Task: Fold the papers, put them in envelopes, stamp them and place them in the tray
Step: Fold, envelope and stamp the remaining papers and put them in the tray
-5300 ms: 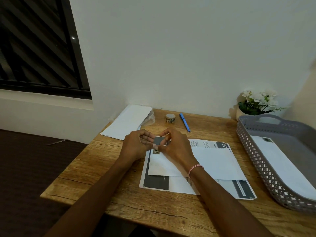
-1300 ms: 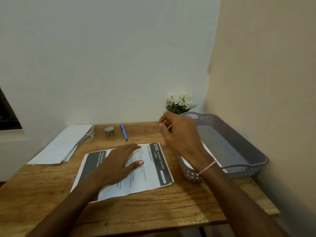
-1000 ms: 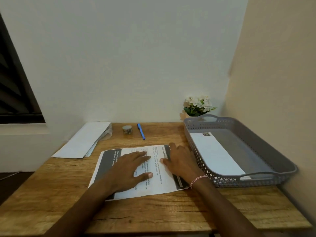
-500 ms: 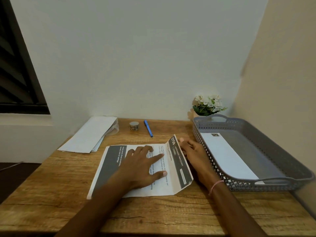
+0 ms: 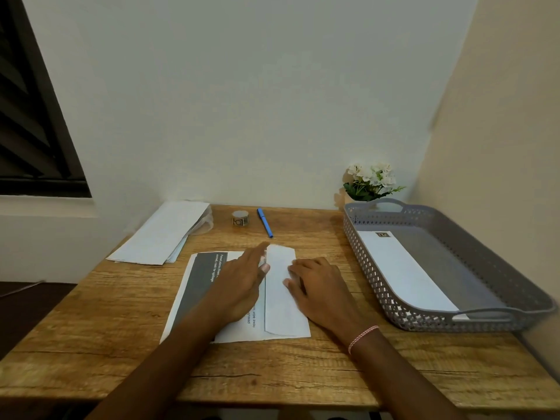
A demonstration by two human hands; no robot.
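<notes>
A printed paper with a dark band lies in the middle of the wooden table. Its right third is folded over to the left, showing a white back. My left hand lies flat on the sheet, fingers straight along the fold's edge. My right hand presses on the folded flap with fingers bent at the tips. A stack of white envelopes sits at the back left. A grey plastic tray at the right holds one stamped envelope.
A small stamp roll and a blue pen lie near the back wall. A pot of white flowers stands behind the tray. Walls close the back and right sides.
My right hand has carried the paper's right edge over to the left and laid it flat. My left hand has shifted to the fold's edge.
</notes>
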